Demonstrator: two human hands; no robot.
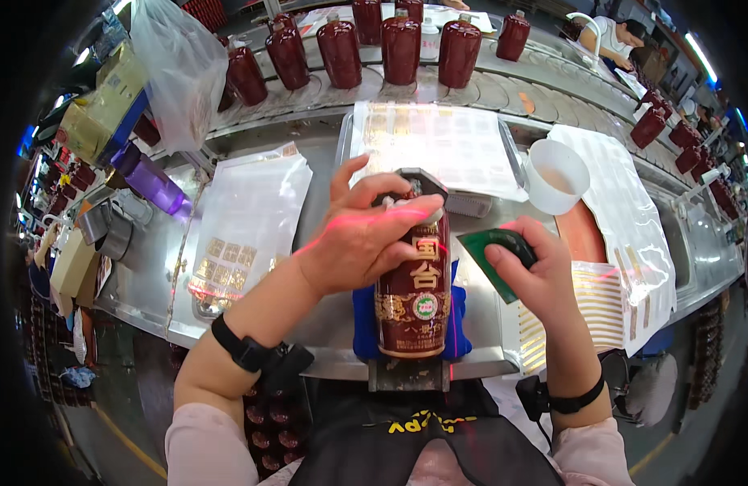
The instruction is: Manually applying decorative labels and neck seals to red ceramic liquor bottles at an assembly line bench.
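A dark red bottle [414, 320] with gold decoration lies in front of me, base toward me, on a blue padded rest [459, 324]. My left hand [349, 239] reaches across its upper part with fingers spread, and some white material shows by the fingertips. Whether those fingers press the bottle or hover just over it is hard to see. A black angular piece [426, 182] sits at the neck end, partly behind the fingers. Right of the bottle, my right hand [536, 267] grips a flat green scraper [489, 257], its corner pointing toward the bottle.
Sheets of gold labels lie on a tray [511, 150] ahead and on paper [264, 190] at left. A translucent white tub [558, 174] stands at right, near a striped gold sheet [596, 296]. Red bottles [400, 53] line the conveyor [309, 101]. A purple water bottle [155, 182] leans left.
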